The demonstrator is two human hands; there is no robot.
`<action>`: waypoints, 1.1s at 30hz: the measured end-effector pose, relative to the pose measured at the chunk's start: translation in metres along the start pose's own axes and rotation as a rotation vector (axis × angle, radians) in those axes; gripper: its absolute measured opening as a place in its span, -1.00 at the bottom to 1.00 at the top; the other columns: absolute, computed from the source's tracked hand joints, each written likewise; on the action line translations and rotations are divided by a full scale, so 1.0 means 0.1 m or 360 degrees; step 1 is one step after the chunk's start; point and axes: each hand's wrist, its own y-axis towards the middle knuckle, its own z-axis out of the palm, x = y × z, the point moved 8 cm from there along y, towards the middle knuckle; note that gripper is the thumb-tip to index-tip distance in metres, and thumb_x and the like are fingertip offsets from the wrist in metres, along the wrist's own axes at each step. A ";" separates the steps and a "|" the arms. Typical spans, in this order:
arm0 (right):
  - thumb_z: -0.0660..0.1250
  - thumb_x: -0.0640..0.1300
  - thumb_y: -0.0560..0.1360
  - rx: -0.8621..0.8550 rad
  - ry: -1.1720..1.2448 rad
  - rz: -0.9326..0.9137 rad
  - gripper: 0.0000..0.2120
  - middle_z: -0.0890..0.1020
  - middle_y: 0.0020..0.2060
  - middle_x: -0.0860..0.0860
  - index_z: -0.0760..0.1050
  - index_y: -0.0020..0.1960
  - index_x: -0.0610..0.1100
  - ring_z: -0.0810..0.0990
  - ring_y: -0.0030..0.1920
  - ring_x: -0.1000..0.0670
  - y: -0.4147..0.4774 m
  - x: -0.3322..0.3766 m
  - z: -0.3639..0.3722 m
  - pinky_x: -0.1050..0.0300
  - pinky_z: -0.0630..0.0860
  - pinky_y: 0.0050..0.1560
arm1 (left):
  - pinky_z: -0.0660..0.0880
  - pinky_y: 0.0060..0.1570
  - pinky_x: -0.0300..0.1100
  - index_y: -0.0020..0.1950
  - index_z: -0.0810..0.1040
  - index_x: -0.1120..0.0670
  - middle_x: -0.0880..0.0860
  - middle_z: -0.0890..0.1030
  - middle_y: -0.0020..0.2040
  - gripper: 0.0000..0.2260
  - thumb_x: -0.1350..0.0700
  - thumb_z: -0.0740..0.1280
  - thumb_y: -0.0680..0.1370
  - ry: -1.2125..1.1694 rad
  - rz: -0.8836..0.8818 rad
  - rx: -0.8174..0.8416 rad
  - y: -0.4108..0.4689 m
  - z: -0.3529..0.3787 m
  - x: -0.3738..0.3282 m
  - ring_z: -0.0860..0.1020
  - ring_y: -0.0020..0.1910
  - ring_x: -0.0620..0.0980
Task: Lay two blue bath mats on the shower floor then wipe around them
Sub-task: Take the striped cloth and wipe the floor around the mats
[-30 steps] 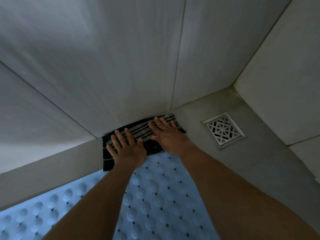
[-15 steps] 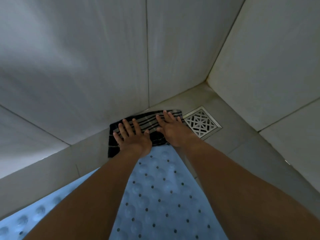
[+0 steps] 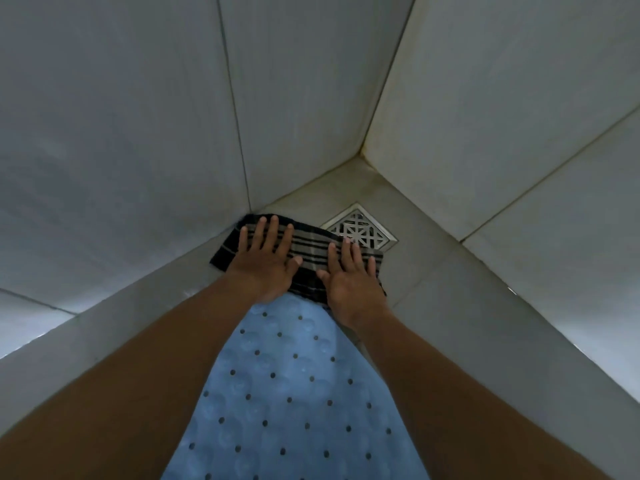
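Tiled shower corner, dim light, grey walls [image 3: 121, 133] meeting the floor [image 3: 433, 289] at a low angle. Going left to right: bare floor strip on the left, then my left hand [image 3: 265, 263], fingers spread, palm flat on the cloth [image 3: 313, 249]. Cloth is dark with pale stripes, lying flat on the floor against the wall base, at the far end of the mat [image 3: 294, 393]. My right hand [image 3: 349, 280] sits just beside the left, also spread and pressed flat on the cloth, fingertips touching the near edge of the drain [image 3: 360, 232]. Drain is a square metal grate near the corner, cloth's right end touching or just overlapping it, can't tell which.

Mat is blue, dotted with holes, flat on the floor between my forearms, its far end meeting the cloth's near edge. Only one mat is in view; a second one I can't see from here, so can't confirm both are laid.

Progress call: laying looks done for this mat at least, I'm in the wiping part, working the strip between mat end and wall. Left to do, I'd guess: floor around the drain, the right side strip, and whatever edges sit behind me out of view.
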 end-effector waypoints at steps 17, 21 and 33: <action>-0.16 0.09 0.71 -0.0053 0.0279 0.0516 -0.41 -0.23 0.60 -0.19 -0.30 0.62 -0.12 -0.30 0.59 -0.15 -0.77 -0.61 0.11 -0.11 -0.32 0.52 | -0.33 0.48 0.27 0.61 -0.30 0.04 0.16 -0.36 0.59 -0.38 -0.21 -0.18 0.66 0.0184 0.0485 0.0025 0.04 0.09 -0.93 -0.40 0.55 0.16; -0.15 0.15 0.69 -0.0027 0.0518 0.0693 -0.37 -0.31 0.58 -0.17 -0.32 0.62 -0.08 -0.38 0.56 -0.16 -0.72 -0.52 0.13 -0.18 -0.39 0.49 | -0.35 0.49 0.23 0.61 -0.31 0.02 0.14 -0.34 0.60 -0.36 -0.24 -0.17 0.65 0.0170 0.0548 0.0015 0.04 0.08 -0.90 -0.38 0.56 0.13; -0.21 0.21 0.68 -0.0006 0.0491 0.0578 -0.38 -0.36 0.57 -0.11 -0.37 0.60 0.01 -0.47 0.51 -0.07 -0.78 -0.63 0.15 -0.15 -0.38 0.52 | -0.36 0.49 0.22 0.61 -0.33 -0.02 0.11 -0.35 0.60 -0.36 -0.25 -0.26 0.59 0.0170 0.0530 -0.0048 0.08 0.10 -0.90 -0.40 0.55 0.11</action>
